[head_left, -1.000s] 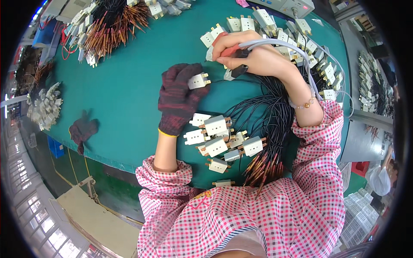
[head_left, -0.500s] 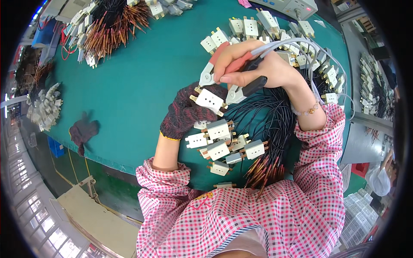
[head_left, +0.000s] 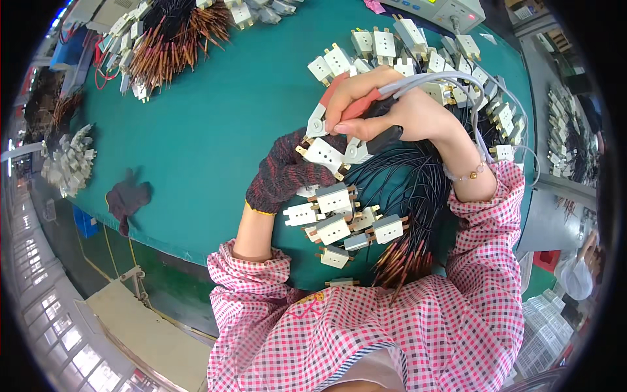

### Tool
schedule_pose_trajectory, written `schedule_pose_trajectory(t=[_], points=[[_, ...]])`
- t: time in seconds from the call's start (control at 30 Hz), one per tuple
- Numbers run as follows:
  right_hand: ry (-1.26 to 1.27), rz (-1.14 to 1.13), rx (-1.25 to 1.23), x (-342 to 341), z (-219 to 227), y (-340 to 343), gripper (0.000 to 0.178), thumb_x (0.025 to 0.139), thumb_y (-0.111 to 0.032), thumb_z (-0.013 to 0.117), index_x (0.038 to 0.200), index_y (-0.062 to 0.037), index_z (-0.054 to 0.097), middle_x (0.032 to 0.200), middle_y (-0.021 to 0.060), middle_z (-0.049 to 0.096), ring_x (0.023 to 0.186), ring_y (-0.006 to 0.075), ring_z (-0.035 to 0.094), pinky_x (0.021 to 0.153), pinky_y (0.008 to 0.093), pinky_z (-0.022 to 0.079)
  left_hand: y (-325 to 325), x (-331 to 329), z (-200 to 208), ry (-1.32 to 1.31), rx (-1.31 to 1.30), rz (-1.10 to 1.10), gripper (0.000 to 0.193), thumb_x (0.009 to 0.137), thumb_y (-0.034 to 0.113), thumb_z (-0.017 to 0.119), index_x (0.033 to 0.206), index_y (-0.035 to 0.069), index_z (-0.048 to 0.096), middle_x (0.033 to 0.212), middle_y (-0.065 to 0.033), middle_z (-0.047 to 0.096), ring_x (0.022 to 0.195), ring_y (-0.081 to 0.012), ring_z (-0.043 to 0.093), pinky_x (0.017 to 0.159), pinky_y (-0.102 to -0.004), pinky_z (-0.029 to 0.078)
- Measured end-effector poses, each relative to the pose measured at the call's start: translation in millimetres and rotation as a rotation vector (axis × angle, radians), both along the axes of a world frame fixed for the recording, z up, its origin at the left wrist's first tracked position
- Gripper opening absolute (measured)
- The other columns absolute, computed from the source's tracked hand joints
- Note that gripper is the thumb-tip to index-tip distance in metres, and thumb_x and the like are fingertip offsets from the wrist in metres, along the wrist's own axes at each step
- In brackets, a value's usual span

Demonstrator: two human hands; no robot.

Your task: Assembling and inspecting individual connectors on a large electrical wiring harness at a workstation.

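Observation:
In its dark knitted glove, my left hand point(head_left: 284, 170) grips a white rectangular thermostat-like block point(head_left: 324, 154) with holes in its face and brass tabs at its ends. My bare right hand point(head_left: 385, 104) is closed around two spring test clips, one red-handled point(head_left: 318, 121) and one black-handled point(head_left: 372, 147), both on grey cables. The red clip's jaws meet the block's upper left tab. The black clip's jaws lie against its right end; whether they bite a tab there is hidden. Several similar blocks point(head_left: 332, 228) with copper-coloured tabs lie just below my left hand.
A bundle of black wires point(head_left: 418, 196) with reddish-brown ends point(head_left: 401, 261) runs under my right wrist. More white blocks point(head_left: 384, 46) crowd the far right near a grey instrument point(head_left: 450, 13). Another wire bundle point(head_left: 176, 46) is far left. A loose dark glove point(head_left: 128, 199) rests near the left edge.
The black clip has come down and closer against the block's right end. Both hands and the held block have shifted slightly right; the red clip stays at the upper left tab.

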State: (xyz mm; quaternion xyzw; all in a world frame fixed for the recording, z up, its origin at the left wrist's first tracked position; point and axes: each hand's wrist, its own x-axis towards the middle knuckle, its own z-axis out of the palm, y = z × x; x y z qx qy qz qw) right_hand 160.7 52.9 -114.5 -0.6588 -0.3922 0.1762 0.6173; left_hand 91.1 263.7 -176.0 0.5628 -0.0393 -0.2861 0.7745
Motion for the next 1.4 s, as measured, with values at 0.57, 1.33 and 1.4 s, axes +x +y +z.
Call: schedule_pose_trajectory(t=[0.57, 1.33, 1.4], points=[[0.159, 0.026, -0.053, -7.0, 7.9, 3.7, 0.011, 0.077, -0.005, 0.068, 0.085, 0.0011, 0.065, 0.084, 0.005, 0.064, 0.074, 0.0102, 0.059, 0.065, 0.0217, 0.047, -8.4, -2.3, -2.9, -0.195, -0.171, 0.162, 0.039, 0.074, 0.006, 0.072, 0.11, 0.004, 0.057, 0.106, -0.0108, 0.06, 0.094, -0.0208, 0.061, 0.077, -0.0342, 0.053], [0.06, -0.241, 0.045, 16.4, 0.2, -14.1, 0.011, 0.085, -0.009, 0.062, 0.09, -0.0001, 0.062, 0.091, 0.0088, 0.061, 0.078, 0.0144, 0.063, 0.062, 0.0235, 0.051, -23.1, 11.0, -7.3, 0.139, -0.225, -0.068, 0.066, 0.082, 0.049, 0.061, 0.128, 0.005, 0.041, 0.1, -0.0128, 0.06, 0.067, -0.0115, 0.052, 0.054, -0.0233, 0.043], [0.076, -0.128, 0.051, 13.5, -1.3, -11.7, 0.01, 0.083, -0.006, 0.064, 0.089, 0.0009, 0.062, 0.09, 0.0078, 0.06, 0.08, 0.0152, 0.063, 0.063, 0.0235, 0.051, -15.0, 8.8, -9.3, 0.178, -0.341, -0.109, 0.07, 0.076, 0.037, 0.073, 0.128, 0.004, 0.04, 0.1, -0.0127, 0.06, 0.07, -0.0134, 0.054, 0.059, -0.0261, 0.046]])
